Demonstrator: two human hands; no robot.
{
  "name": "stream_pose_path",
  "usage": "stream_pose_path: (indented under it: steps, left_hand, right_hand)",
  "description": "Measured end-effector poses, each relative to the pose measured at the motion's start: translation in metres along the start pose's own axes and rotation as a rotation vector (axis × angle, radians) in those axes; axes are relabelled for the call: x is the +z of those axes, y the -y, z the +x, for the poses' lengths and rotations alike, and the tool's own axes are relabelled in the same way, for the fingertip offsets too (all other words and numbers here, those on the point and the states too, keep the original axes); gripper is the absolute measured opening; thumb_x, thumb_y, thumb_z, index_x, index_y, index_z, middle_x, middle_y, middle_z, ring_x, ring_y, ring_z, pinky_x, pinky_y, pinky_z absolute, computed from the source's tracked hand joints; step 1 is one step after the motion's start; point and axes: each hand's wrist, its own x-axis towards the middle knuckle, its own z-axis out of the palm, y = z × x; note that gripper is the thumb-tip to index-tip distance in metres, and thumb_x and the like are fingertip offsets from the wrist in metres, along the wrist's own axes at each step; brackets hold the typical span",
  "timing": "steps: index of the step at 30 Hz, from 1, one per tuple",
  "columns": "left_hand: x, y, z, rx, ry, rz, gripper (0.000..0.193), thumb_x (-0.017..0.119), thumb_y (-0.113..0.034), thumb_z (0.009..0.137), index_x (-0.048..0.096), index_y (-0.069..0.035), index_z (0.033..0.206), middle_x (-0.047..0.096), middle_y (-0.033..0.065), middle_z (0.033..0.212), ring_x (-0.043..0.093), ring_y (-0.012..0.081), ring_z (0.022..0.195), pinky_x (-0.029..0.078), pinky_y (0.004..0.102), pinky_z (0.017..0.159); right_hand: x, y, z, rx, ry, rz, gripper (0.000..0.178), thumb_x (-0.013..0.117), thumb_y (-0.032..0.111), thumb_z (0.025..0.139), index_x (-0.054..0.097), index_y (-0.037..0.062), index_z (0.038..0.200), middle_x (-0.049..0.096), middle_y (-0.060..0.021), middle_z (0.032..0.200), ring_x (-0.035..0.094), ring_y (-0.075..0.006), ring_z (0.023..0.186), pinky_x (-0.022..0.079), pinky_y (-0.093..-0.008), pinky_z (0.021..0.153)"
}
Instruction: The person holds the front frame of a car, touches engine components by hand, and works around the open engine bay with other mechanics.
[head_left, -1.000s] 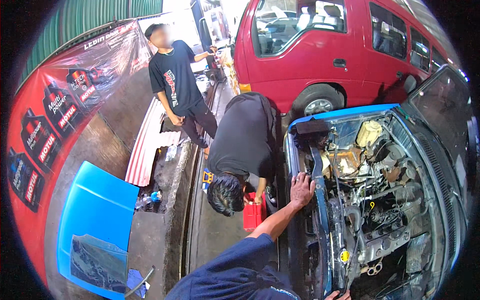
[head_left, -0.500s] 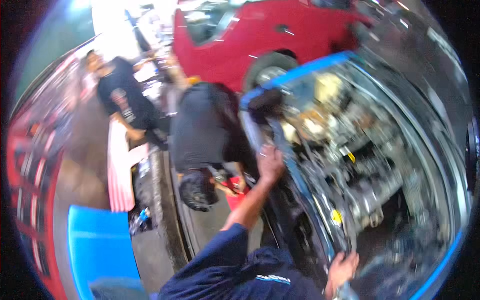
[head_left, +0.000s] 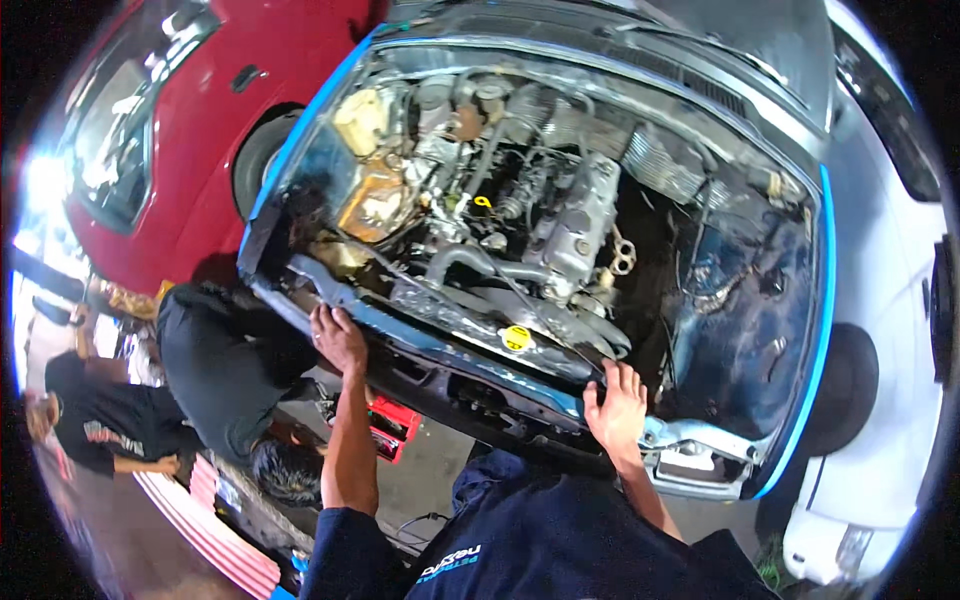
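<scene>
My left hand (head_left: pixel 340 338) rests on the front crossmember (head_left: pixel 450 347) of a blue car, near its left end, with the fingers laid over the top edge. Further right along that bar lies my right hand (head_left: pixel 617 410), fingers stretched out and thumb apart. Neither hand holds a loose thing. Beyond them the bay shows a grimy engine (head_left: pixel 575 230) and, in front of it, a radiator top with a round yellow label (head_left: pixel 516 338). A yellow dipstick loop (head_left: pixel 482 202) stands out left of the engine's middle. A cream plastic reservoir (head_left: pixel 362 122) sits at the far left.
A co-worker in black (head_left: pixel 225 365) bends close by my left arm, beside a red toolbox (head_left: pixel 393 428). Another person (head_left: pixel 110 405) is further left, near pink corrugated panels (head_left: pixel 210 525). A red car (head_left: pixel 190 130) and a white car (head_left: pixel 870 420) flank the bay.
The view has swung right, bringing the whole engine bay to the middle. Both hands stay on the crossmember. The co-workers and the red car have shifted toward the left of the picture.
</scene>
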Motion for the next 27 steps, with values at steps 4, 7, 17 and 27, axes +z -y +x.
stream_pose_path:
  steps: [4, 7, 17, 27]
  left_hand:
    - [0.008, -0.006, -0.001, -0.017, 0.024, -0.004, 0.047, 0.041, -0.034, 0.098, 0.057, -0.001, 0.127, 0.052, 0.0174, 0.136, 0.047, 0.0348, 0.127, 0.035, 0.0443, 0.105]
    - [0.008, 0.004, 0.003, 0.042, -0.018, -0.003, 0.045, 0.042, -0.034, 0.099, 0.059, -0.003, 0.125, 0.053, 0.0158, 0.135, 0.053, 0.0369, 0.119, 0.04, 0.0447, 0.099]
    - [0.004, 0.008, -0.002, 0.006, 0.055, -0.061, 0.049, 0.038, -0.04, 0.101, 0.055, -0.004, 0.13, 0.053, 0.0138, 0.135, 0.053, 0.0385, 0.117, 0.041, 0.0475, 0.095]
    - [0.001, 0.065, 0.037, 0.517, -0.104, 0.434, 0.045, 0.041, -0.03, 0.101, 0.053, 0.004, 0.128, 0.053, 0.0194, 0.132, 0.052, 0.0365, 0.12, 0.042, 0.0419, 0.101]
  right_hand:
    - [-0.002, -0.005, 0.003, 0.027, 0.017, -0.023, 0.043, 0.059, 0.025, 0.084, 0.055, 0.004, 0.121, 0.057, -0.0174, 0.113, 0.056, -0.0359, 0.105, 0.044, -0.0473, 0.088]
    - [-0.003, -0.002, 0.004, 0.018, 0.011, 0.003, 0.043, 0.059, 0.026, 0.084, 0.056, 0.0036, 0.12, 0.057, -0.0173, 0.112, 0.056, -0.0357, 0.104, 0.045, -0.0472, 0.088]
    - [-0.008, -0.012, -0.001, 0.058, 0.095, 0.029, 0.05, 0.062, 0.032, 0.084, 0.055, 0.0036, 0.124, 0.056, -0.0156, 0.12, 0.053, -0.0332, 0.111, 0.042, -0.0463, 0.094]
    - [-0.01, 0.004, 0.022, 0.001, 0.044, 0.104, 0.054, 0.062, 0.041, 0.086, 0.055, 0.0045, 0.125, 0.057, -0.0164, 0.118, 0.053, -0.0344, 0.111, 0.043, -0.0475, 0.093]
